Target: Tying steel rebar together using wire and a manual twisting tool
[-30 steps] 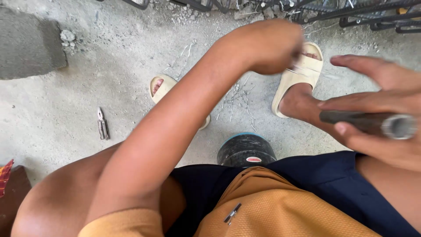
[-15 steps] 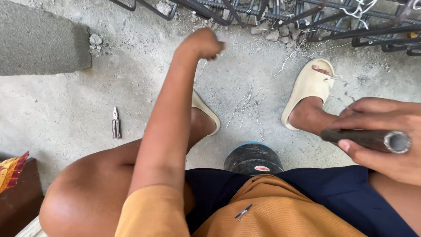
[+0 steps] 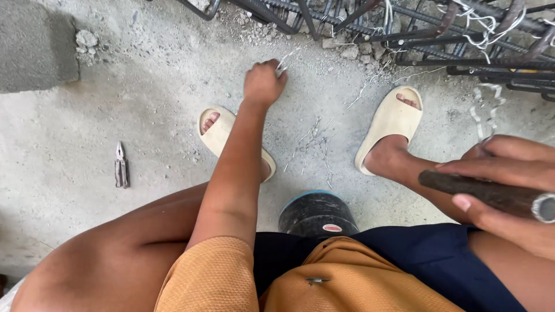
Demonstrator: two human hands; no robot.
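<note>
My left hand [image 3: 263, 82] is stretched down to the concrete floor and is closed on a few thin wire pieces [image 3: 284, 62] lying there. My right hand [image 3: 509, 176] is at the right edge, gripping a dark metal pipe [image 3: 491, 195] whose open end points at the camera; a bent piece of light wire [image 3: 483, 112] sticks up from the same hand. More short wire pieces [image 3: 312, 144] lie scattered on the floor between my two feet in cream slippers [image 3: 388, 124].
Pliers [image 3: 120, 166] lie on the floor at the left. A cage of steel rebar [image 3: 416, 29] tied with wire runs along the top. A concrete block [image 3: 34, 46] sits at the top left. A black round container [image 3: 315, 212] stands under me.
My left hand has swung from the right, near my right hand, down and left to the floor and closed on wire pieces. My right hand has kept the pipe, and bent wire now shows in it.
</note>
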